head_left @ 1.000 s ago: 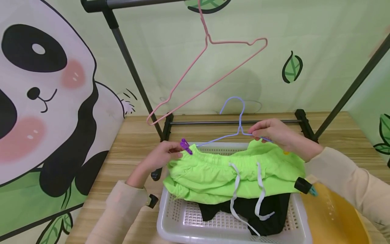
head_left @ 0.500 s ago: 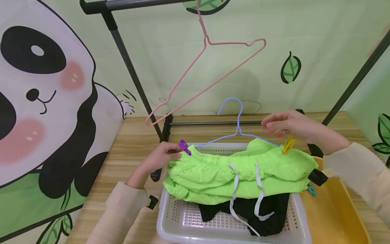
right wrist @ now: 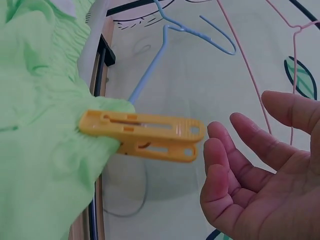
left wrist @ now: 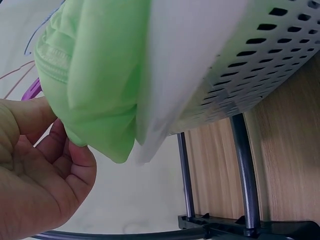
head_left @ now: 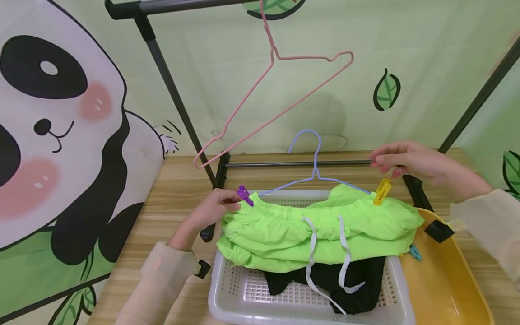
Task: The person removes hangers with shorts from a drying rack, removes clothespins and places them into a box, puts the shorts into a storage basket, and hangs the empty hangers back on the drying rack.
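Bright green drawstring shorts (head_left: 284, 234) lie across a white perforated basket (head_left: 227, 298), over a folded black garment (head_left: 365, 280). A blue wire hanger (head_left: 298, 181) stands hook-up behind their waistband. A purple clothespin (head_left: 245, 195) sits on the waistband's left end, and a yellow clothespin (head_left: 382, 192) clips its right side by the hanger arm. My left hand (head_left: 211, 210) pinches the left corner of the shorts beside the purple clothespin; the fingertips are partly hidden. With its fingers loosely bent, my right hand (head_left: 422, 167) holds nothing, apart from and above the yellow clothespin (right wrist: 145, 135).
Overhead, a pink wire hanger (head_left: 284, 108) hangs from the black rack (head_left: 170, 85), whose lower bar (head_left: 268, 165) runs behind the basket. An orange tub (head_left: 451, 280) stands at the right, with a teal clothespin (head_left: 415, 253) at its near-left rim.
My right hand has let go of the blue hanger and shorts at the right side and moved right and up, uncovering the yellow clothespin. My left hand stays at its corner.
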`<state>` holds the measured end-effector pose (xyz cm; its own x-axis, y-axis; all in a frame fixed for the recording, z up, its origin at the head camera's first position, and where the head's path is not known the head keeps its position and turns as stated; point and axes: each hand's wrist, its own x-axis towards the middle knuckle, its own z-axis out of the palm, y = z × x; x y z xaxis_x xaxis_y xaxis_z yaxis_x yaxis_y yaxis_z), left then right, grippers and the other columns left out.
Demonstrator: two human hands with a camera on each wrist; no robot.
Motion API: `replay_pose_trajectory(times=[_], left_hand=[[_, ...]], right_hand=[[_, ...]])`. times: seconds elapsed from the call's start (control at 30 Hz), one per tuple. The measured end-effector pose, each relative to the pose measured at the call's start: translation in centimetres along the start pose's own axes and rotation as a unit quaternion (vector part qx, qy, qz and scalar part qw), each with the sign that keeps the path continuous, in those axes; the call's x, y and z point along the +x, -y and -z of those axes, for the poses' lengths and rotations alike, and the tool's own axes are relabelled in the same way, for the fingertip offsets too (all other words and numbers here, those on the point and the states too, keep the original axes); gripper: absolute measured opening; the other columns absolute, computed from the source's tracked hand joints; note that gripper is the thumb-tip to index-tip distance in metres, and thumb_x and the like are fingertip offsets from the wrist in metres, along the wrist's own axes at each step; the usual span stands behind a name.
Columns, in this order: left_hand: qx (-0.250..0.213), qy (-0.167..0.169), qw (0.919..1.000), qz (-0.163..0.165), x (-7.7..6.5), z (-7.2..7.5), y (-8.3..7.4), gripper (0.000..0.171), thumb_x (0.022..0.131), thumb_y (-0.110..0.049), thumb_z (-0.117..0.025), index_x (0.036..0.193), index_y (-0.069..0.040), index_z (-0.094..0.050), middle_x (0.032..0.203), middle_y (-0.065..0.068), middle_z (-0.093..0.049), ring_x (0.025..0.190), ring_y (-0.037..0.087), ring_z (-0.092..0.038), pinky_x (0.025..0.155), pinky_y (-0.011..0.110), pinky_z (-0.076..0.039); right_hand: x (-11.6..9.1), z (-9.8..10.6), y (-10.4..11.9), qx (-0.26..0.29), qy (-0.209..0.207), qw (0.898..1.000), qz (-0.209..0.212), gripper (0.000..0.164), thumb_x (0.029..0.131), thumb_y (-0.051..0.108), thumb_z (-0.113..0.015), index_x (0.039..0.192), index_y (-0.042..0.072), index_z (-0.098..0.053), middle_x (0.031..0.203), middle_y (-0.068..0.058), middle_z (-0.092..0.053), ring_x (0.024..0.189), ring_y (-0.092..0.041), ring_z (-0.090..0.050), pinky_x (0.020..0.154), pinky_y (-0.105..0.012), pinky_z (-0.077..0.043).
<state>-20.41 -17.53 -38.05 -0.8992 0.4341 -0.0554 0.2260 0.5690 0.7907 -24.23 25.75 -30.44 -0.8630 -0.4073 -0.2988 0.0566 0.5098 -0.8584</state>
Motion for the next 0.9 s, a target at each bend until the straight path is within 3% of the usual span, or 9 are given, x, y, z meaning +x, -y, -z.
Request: replay_pose_trajectory(times=[0.2,0.43,0.7,0.9], left_hand=[[0.002,-0.004,1.0,0.001,0.1,0.0,0.2,0.01,0.085,-0.003,-0.053,0.086,0.002,-0.062,0.074,0.009,-0.054,0.067,0.014,-0.045,0.06,0.024,-0.04],[0.004,-0.008,0.9999,0.012,0.0,0.0,0.3,0.012,0.086,-0.002,-0.052,0.091,0.002,-0.062,0.077,0.01,-0.056,0.068,0.014,-0.045,0.061,0.026,-0.041],[0.008,-0.009,0.9997,0.02,-0.1,0.1,0.5,0.014,0.085,-0.002,-0.052,0.094,0.003,-0.062,0.078,0.01,-0.056,0.069,0.015,-0.046,0.062,0.026,-0.041],[0.003,-0.002,0.9996,0.027,0.1,0.3,1.1,0.014,0.086,-0.003,-0.052,0.094,0.003,-0.062,0.077,0.009,-0.055,0.068,0.015,-0.045,0.061,0.026,-0.041]], right_hand=[[-0.1,0.5,-0.7,-0.022,0.004,1.0,-0.011,0.038,0.091,0.029,-0.048,0.12,0.005,-0.047,0.098,0.013,-0.056,0.084,-0.012,-0.05,0.068,-0.025,-0.044],[-0.1,0.3,-1.5,-0.055,0.002,0.998,-0.032,0.047,0.088,0.032,-0.052,0.123,0.001,-0.043,0.1,0.011,-0.055,0.08,-0.013,-0.049,0.068,-0.027,-0.045],[0.2,-0.1,-2.1,-0.051,0.029,0.998,-0.026,0.047,0.088,0.027,-0.052,0.122,-0.003,-0.041,0.093,0.001,-0.055,0.077,-0.013,-0.049,0.066,-0.027,-0.045],[0.6,-0.5,-2.3,-0.047,0.041,0.997,-0.034,0.044,0.088,0.027,-0.052,0.119,-0.003,-0.043,0.086,0.002,-0.057,0.076,-0.013,-0.051,0.066,-0.028,-0.046]])
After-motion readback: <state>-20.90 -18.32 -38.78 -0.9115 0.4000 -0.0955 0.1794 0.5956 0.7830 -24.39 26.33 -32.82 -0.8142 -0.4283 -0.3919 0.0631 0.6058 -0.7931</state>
